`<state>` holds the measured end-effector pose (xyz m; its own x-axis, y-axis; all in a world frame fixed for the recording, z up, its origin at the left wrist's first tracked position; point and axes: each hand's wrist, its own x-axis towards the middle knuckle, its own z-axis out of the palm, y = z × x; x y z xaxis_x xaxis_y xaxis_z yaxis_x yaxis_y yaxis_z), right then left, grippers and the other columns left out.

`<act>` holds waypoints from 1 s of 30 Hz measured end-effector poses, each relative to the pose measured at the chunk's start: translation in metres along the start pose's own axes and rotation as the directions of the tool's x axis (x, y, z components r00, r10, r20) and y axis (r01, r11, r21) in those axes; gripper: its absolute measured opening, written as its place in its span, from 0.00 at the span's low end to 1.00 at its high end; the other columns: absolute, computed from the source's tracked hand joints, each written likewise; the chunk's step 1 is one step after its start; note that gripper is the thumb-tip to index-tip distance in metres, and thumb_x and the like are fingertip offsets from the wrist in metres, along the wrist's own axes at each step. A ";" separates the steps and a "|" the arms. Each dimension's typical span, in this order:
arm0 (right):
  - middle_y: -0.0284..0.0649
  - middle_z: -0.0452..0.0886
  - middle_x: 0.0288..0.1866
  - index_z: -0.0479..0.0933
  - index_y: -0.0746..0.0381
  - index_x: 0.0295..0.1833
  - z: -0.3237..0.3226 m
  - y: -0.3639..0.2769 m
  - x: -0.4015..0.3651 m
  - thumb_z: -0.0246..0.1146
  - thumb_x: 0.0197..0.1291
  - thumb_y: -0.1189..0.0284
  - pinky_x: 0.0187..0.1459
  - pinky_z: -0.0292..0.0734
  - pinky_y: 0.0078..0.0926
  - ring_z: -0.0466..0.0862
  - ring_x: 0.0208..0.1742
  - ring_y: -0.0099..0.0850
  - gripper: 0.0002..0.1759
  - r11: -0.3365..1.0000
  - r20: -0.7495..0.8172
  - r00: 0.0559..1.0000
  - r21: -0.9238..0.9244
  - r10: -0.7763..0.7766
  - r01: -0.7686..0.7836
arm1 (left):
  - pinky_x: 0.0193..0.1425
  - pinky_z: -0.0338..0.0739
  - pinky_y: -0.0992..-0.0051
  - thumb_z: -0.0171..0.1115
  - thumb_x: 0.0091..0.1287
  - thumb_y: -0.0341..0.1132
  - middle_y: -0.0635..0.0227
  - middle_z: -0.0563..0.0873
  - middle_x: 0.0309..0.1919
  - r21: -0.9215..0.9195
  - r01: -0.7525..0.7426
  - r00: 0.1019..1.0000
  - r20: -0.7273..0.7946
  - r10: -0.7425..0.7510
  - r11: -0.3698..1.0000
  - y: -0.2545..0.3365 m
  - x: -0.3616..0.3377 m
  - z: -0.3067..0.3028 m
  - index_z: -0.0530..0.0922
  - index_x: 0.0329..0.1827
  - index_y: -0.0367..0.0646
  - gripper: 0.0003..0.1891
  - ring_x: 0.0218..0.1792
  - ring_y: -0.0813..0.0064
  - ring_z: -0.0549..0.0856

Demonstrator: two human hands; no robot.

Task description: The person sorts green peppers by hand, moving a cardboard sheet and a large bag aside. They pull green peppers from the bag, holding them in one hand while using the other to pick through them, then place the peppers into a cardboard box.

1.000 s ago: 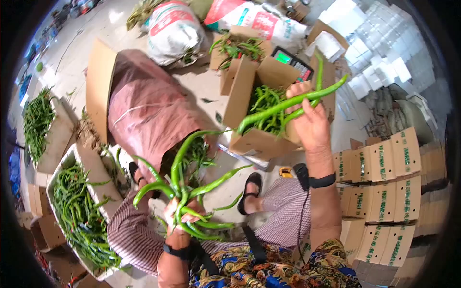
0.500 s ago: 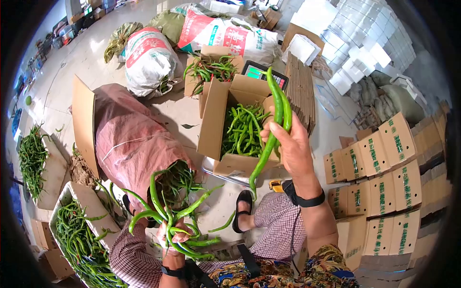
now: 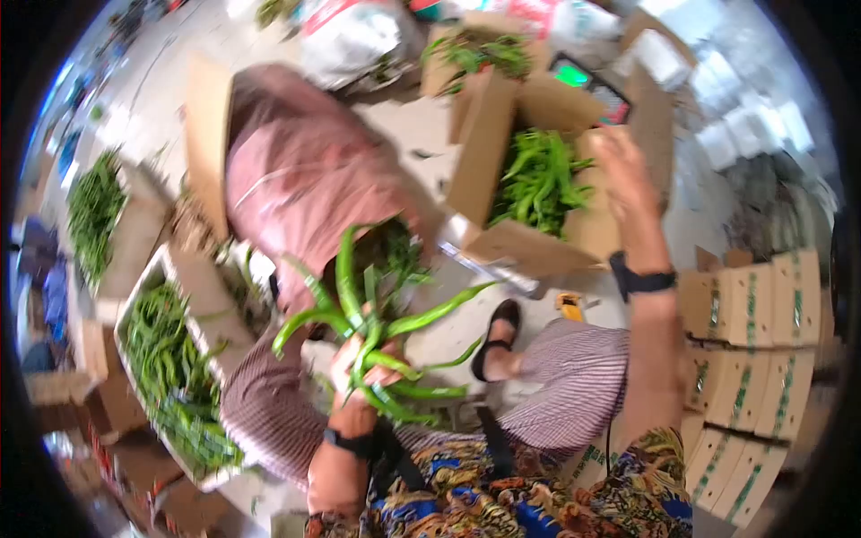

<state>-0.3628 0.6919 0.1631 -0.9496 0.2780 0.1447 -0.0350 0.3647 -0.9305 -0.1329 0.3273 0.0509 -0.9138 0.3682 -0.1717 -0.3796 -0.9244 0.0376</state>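
My left hand (image 3: 363, 363) is closed around a fanned-out bunch of long green chili peppers (image 3: 348, 280), held low in front of my lap. Their tips stick out on all sides. At the right rim of an open cardboard box (image 3: 480, 166), my right hand (image 3: 621, 166) is raised, blurred by motion. Its fingers look stretched out, and no pepper shows in it. More green peppers (image 3: 543, 179) lie inside that box. Below the left hand's bunch, a pink woven sack (image 3: 314, 170) opens toward me, with darker green peppers (image 3: 395, 251) at its mouth.
A white foam crate (image 3: 193, 327) of peppers stands at the left, with another pepper pile (image 3: 96, 211) behind it. A scale display (image 3: 571, 73) sits past the box. Folded cartons (image 3: 749, 381) are stacked at the right. A yellow tool (image 3: 569, 307) lies near my foot.
The two long peppers in my right hand are no longer seen there, and that hand is now by the box's right side. The view has shifted; my left hand still holds its bunch.
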 end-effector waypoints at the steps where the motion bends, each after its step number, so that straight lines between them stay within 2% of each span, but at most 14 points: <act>1: 0.37 0.79 0.47 0.73 0.69 0.58 0.005 -0.036 -0.027 0.61 0.65 0.65 0.51 0.73 0.27 0.78 0.46 0.26 0.22 0.999 0.091 0.995 0.022 0.044 -0.046 | 0.21 0.62 0.76 0.53 0.71 0.45 0.70 0.71 0.22 -0.037 0.038 0.996 0.084 -0.034 0.999 0.001 0.004 -0.005 0.67 0.69 0.56 0.23 0.14 0.83 0.67; 3: 0.34 0.81 0.43 0.76 0.68 0.53 0.014 -0.064 -0.073 0.60 0.66 0.65 0.45 0.74 0.21 0.79 0.41 0.21 0.18 0.995 0.368 0.928 0.063 0.052 -0.080 | 0.21 0.61 0.79 0.53 0.72 0.43 0.69 0.70 0.22 0.010 0.032 0.990 0.141 -0.033 0.999 0.001 0.010 0.009 0.67 0.70 0.59 0.23 0.13 0.82 0.65; 9: 0.34 0.82 0.34 0.79 0.68 0.46 0.058 -0.094 -0.171 0.63 0.63 0.70 0.38 0.75 0.18 0.79 0.35 0.18 0.12 0.961 0.765 0.584 -0.251 0.273 -0.120 | 0.23 0.60 0.80 0.51 0.73 0.43 0.65 0.74 0.27 0.025 0.031 0.949 0.313 -0.037 0.999 0.002 0.014 0.014 0.67 0.70 0.56 0.23 0.13 0.85 0.64; 11: 0.35 0.82 0.31 0.79 0.67 0.46 0.066 -0.083 -0.189 0.64 0.61 0.73 0.34 0.76 0.20 0.79 0.30 0.18 0.10 0.982 0.771 0.612 -0.180 0.175 -0.054 | 0.24 0.60 0.80 0.50 0.73 0.43 0.64 0.75 0.28 0.002 0.029 0.946 0.323 -0.028 1.000 0.004 0.013 0.013 0.66 0.71 0.56 0.23 0.14 0.85 0.65; 14: 0.39 0.81 0.34 0.76 0.68 0.46 0.068 -0.100 -0.196 0.65 0.58 0.77 0.38 0.78 0.27 0.81 0.33 0.28 0.12 0.992 0.497 0.865 -0.128 0.070 -0.007 | 0.23 0.60 0.80 0.50 0.74 0.43 0.63 0.76 0.29 -0.008 -0.028 0.976 0.216 0.029 1.000 0.005 0.007 0.020 0.65 0.71 0.52 0.23 0.14 0.85 0.64; 15: 0.39 0.81 0.34 0.76 0.68 0.46 0.071 -0.102 -0.199 0.65 0.58 0.77 0.38 0.78 0.27 0.81 0.33 0.28 0.12 0.991 0.508 0.858 -0.130 0.077 -0.011 | 0.23 0.60 0.80 0.49 0.74 0.43 0.63 0.76 0.28 0.023 -0.045 0.981 0.187 0.040 0.999 0.006 0.007 0.021 0.64 0.71 0.50 0.24 0.13 0.86 0.64; 17: 0.41 0.80 0.39 0.77 0.67 0.44 0.078 -0.105 -0.204 0.66 0.53 0.78 0.45 0.76 0.32 0.81 0.43 0.35 0.12 0.836 0.533 0.783 -0.232 -0.319 0.498 | 0.22 0.59 0.80 0.48 0.75 0.44 0.66 0.77 0.25 0.056 -0.049 0.977 0.209 0.036 0.997 0.006 0.009 0.028 0.59 0.71 0.35 0.28 0.12 0.86 0.63; 19: 0.42 0.79 0.43 0.78 0.65 0.43 0.079 -0.117 -0.218 0.68 0.49 0.78 0.49 0.73 0.35 0.78 0.49 0.41 0.13 0.891 0.585 0.781 -0.206 -0.219 0.404 | 0.22 0.60 0.80 0.49 0.75 0.44 0.66 0.77 0.24 0.040 -0.042 0.988 0.152 0.035 0.998 0.007 0.009 0.028 0.60 0.70 0.34 0.28 0.12 0.86 0.63; 21: 0.43 0.80 0.42 0.78 0.65 0.43 0.080 -0.128 -0.234 0.70 0.48 0.75 0.47 0.73 0.37 0.78 0.46 0.44 0.15 0.704 0.583 0.724 -0.335 -0.367 0.627 | 0.24 0.63 0.79 0.49 0.75 0.45 0.65 0.77 0.29 0.028 -0.050 0.985 0.166 0.045 0.998 0.008 0.013 0.025 0.61 0.69 0.35 0.27 0.14 0.84 0.65; 23: 0.44 0.80 0.42 0.78 0.64 0.44 0.085 -0.125 -0.243 0.72 0.47 0.70 0.47 0.73 0.39 0.78 0.45 0.46 0.18 0.709 0.607 0.711 -0.320 -0.356 0.629 | 0.25 0.64 0.79 0.50 0.74 0.44 0.66 0.78 0.31 0.041 -0.112 0.991 0.084 0.108 0.993 0.006 0.016 0.029 0.62 0.68 0.36 0.26 0.16 0.83 0.66; 25: 0.46 0.81 0.43 0.73 0.64 0.55 0.100 -0.108 -0.252 0.75 0.45 0.65 0.48 0.73 0.42 0.80 0.44 0.48 0.32 0.855 0.723 0.645 -0.151 -0.248 0.497 | 0.28 0.66 0.78 0.51 0.74 0.44 0.65 0.77 0.32 0.056 -0.151 0.988 0.048 0.149 0.987 0.004 0.020 0.026 0.64 0.68 0.40 0.24 0.22 0.81 0.68; 27: 0.49 0.81 0.46 0.59 0.66 0.68 0.121 -0.078 -0.269 0.77 0.41 0.63 0.47 0.75 0.44 0.81 0.43 0.51 0.50 0.900 0.772 0.635 -0.243 -0.046 0.362 | 0.32 0.68 0.79 0.48 0.75 0.42 0.67 0.74 0.35 0.123 -0.197 0.973 -0.096 0.210 0.973 0.000 0.020 0.038 0.62 0.70 0.39 0.24 0.24 0.83 0.67; 28: 0.54 0.79 0.51 0.47 0.68 0.73 0.127 -0.059 -0.279 0.76 0.44 0.67 0.48 0.75 0.46 0.81 0.44 0.55 0.57 0.898 0.775 0.625 -0.207 -0.092 0.389 | 0.36 0.70 0.79 0.50 0.74 0.43 0.67 0.74 0.38 0.154 -0.188 0.980 -0.045 0.196 0.970 0.000 0.020 0.032 0.63 0.69 0.40 0.25 0.27 0.82 0.68; 30: 0.56 0.78 0.53 0.46 0.69 0.73 0.135 -0.055 -0.289 0.72 0.46 0.71 0.50 0.75 0.46 0.81 0.45 0.55 0.54 0.932 0.733 0.676 -0.183 -0.083 0.313 | 0.40 0.77 0.76 0.53 0.73 0.45 0.65 0.78 0.41 0.218 -0.127 0.976 -0.145 0.161 0.968 0.003 0.018 0.025 0.68 0.66 0.40 0.24 0.33 0.79 0.76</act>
<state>-0.1282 0.4709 0.1270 -0.8668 -0.4935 -0.0714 -0.2728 0.5892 -0.7605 -0.1536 0.3338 0.0728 -0.9322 0.1958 -0.3045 -0.2824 -0.9196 0.2731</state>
